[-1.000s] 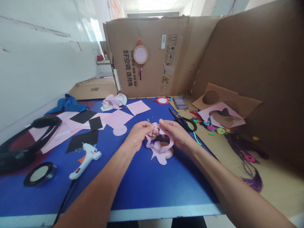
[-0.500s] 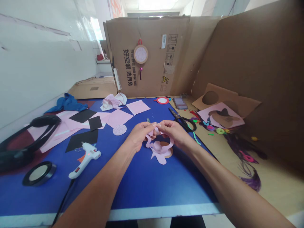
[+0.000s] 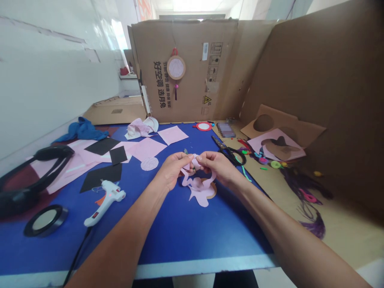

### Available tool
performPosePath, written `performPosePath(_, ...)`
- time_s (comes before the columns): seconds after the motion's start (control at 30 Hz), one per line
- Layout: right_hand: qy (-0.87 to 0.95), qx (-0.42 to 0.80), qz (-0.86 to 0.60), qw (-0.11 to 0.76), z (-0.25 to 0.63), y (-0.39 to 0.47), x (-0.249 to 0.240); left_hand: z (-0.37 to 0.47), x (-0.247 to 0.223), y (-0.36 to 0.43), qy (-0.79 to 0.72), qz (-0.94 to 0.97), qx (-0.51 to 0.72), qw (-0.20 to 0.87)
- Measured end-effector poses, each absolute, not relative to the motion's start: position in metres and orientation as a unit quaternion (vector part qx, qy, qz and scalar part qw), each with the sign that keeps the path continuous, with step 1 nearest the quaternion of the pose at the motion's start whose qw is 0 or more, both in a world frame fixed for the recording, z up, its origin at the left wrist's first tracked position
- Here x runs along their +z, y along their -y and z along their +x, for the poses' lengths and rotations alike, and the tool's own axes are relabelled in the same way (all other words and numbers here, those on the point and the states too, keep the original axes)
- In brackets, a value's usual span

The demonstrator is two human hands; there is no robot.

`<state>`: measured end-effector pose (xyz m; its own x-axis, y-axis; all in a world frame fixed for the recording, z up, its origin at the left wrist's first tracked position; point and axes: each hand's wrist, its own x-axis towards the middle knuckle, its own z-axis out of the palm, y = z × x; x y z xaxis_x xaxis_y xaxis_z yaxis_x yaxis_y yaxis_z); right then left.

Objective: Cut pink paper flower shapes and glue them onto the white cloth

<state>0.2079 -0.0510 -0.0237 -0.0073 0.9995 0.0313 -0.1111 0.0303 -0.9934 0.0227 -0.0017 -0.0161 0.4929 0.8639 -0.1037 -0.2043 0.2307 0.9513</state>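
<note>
Disc [image 3: 214,190] apparently beneath cut-out [image 3: 200,193], scissors [image 3: 225,150] right

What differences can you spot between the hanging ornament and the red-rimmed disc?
The hanging ornament has a brown rim; the red-rimmed disc has a red one. The ornament hangs against the upright cardboard, while the disc lies on the blue table. Both are round with pale centres.

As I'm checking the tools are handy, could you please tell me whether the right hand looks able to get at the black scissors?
Probably yes: the black scissors lie just beyond the right hand, with nothing seen between, though that hand would likely need to release the pink paper first.
</note>
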Motion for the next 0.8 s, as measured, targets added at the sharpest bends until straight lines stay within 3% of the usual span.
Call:
performPosePath(0.2, 0.486, 0.527, -0.459, 0.525, 0.2077, 0.0506, -0.0260, 0.0223, -0.0155, 0.0006, -0.338, 0.477, 0.400, 0.705)
performPosePath(0.43, 0.491, 0.531, -0.467, 0.509, 0.2078, 0.0508, -0.0252, 0.0213, -0.0164, -0.0005, -0.348, 0.492, 0.346, 0.719)
performPosePath(0.8, 0.471, 0.522, -0.500, 0.506, 0.2167, 0.0468, -0.0285, 0.0161, -0.0120, -0.0080, -0.388, 0.450, 0.410, 0.692)
